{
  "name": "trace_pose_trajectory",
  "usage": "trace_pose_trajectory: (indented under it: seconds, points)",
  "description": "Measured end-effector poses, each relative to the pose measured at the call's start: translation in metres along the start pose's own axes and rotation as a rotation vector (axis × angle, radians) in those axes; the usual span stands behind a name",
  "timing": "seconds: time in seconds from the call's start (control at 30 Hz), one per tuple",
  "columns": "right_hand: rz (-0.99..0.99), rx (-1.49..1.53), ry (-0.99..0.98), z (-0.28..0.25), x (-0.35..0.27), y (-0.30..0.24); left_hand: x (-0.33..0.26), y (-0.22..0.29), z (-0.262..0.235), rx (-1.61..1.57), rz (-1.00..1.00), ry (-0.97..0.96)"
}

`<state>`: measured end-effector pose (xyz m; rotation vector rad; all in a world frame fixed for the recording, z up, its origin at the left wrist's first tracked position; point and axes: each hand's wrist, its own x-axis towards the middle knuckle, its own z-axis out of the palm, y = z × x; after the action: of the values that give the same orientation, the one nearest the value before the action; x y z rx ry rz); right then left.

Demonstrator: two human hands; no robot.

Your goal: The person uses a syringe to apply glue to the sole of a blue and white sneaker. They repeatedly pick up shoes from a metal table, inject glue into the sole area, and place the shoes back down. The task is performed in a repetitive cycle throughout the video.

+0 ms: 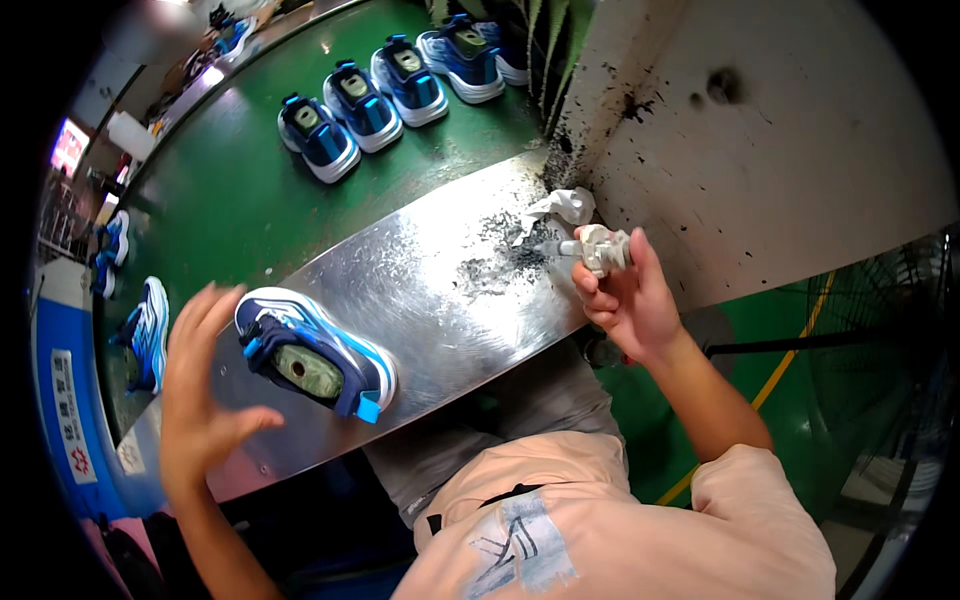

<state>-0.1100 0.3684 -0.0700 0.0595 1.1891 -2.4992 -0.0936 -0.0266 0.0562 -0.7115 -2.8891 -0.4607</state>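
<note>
A blue and white sports shoe rests on the metal ledge, with a green shoe last filling its opening. Beside its left side, my left hand is spread with the thumb apart, holding nothing. At the right, my right hand grips a small whitish bottle-like tool wrapped in pale material. Its clear nozzle points left over a black-stained patch of the ledge. A crumpled white tissue lies just beyond the tool.
Several similar shoes stand in a row on the green belt. Another shoe is at the far left. The metal ledge runs before me. A stained pale panel rises at the right, near a fan cage.
</note>
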Motion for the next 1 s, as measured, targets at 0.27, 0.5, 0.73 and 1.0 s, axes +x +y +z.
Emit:
trace_pose_trajectory:
  seconds: [0.27,0.5,0.73,1.0]
  points:
    - [-0.046,-0.901,-0.123,0.018,-0.018,0.029,-0.019,0.004,0.062,-0.2,0.11,0.033]
    - [-0.226,-0.928,-0.041,0.022,-0.009,0.041,-0.072,0.042,0.076,-0.091,-0.001,0.26]
    - [-0.123,-0.742,-0.085,0.067,-0.012,0.024,-0.08,0.041,0.082,-0.089,-0.006,0.314]
    - [0.246,-0.254,-0.448,0.189,0.038,0.018,-0.103,0.056,0.108,-0.021,-0.027,0.47]
